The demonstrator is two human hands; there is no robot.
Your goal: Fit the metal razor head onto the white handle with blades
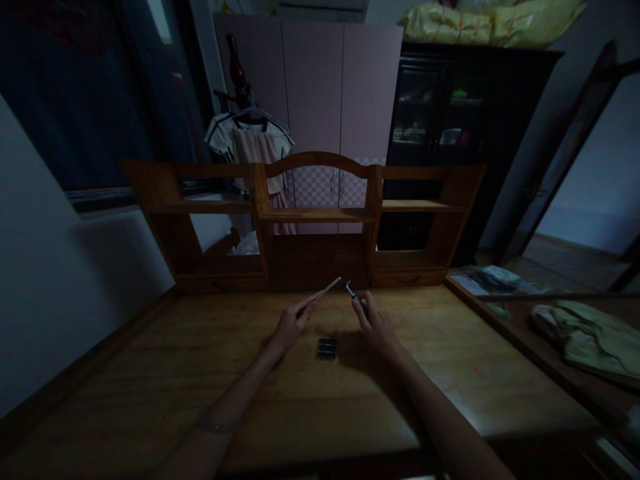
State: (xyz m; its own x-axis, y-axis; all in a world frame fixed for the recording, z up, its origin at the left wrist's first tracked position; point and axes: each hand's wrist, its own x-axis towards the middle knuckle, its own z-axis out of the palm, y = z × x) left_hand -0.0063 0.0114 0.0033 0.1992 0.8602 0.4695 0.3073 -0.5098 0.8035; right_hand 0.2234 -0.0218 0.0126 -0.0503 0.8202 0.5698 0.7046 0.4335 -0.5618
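Observation:
My left hand (pixel 291 325) is closed round a thin, pale stick-like tool (pixel 325 290) that points up and to the right. My right hand (pixel 376 325) is closed on a small dark tool with a shiny metal tip (pixel 351 291). The two tips nearly meet above the wooden desk (pixel 150 380). A small dark rectangular object (pixel 327 348) lies on the desk between my hands, touched by neither.
A wooden shelf unit (pixel 315 220) stands at the back of the desk. To the right a lower surface holds papers (pixel 495 279) and a folded cloth (pixel 585 333). Behind are a pink wardrobe (pixel 325 87), hanging clothes (pixel 250 143) and a dark glass cabinet (pixel 440 127).

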